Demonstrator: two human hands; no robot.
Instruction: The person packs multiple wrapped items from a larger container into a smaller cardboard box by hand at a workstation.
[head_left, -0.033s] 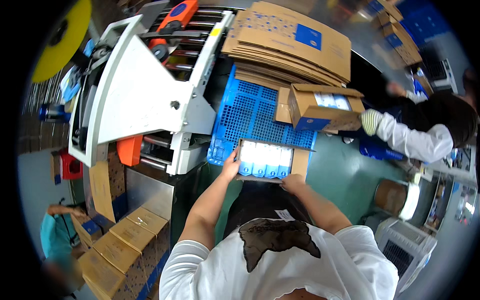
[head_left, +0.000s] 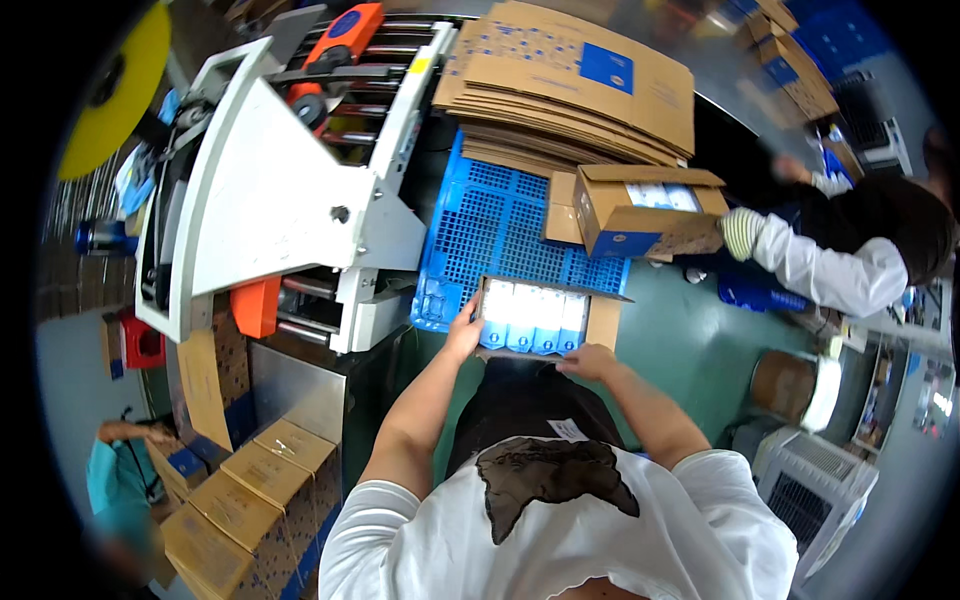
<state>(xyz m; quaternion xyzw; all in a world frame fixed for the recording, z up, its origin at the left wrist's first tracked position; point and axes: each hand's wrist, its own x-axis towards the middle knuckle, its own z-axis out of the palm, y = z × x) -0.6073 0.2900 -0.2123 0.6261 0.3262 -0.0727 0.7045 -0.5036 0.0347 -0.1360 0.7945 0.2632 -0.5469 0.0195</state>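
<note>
An open cardboard box is in front of me, at the near edge of a blue plastic crate. Inside it stands a row of several blue-and-white packs. My left hand grips the box's left side, its fingers partly hidden behind the wall. My right hand is closed on the near right corner, at the edge of the near flap. The right flap is folded outward, and a narrow flap stands along the far side.
The blue crate also bears stacked flat cartons and a second open box of packs. At right, a co-worker's gloved hand touches that box. A white roller machine is on the left, with closed cartons below it.
My right hand has moved slightly up along the box's near right corner. My left hand keeps its hold, and the view has shifted a little.
</note>
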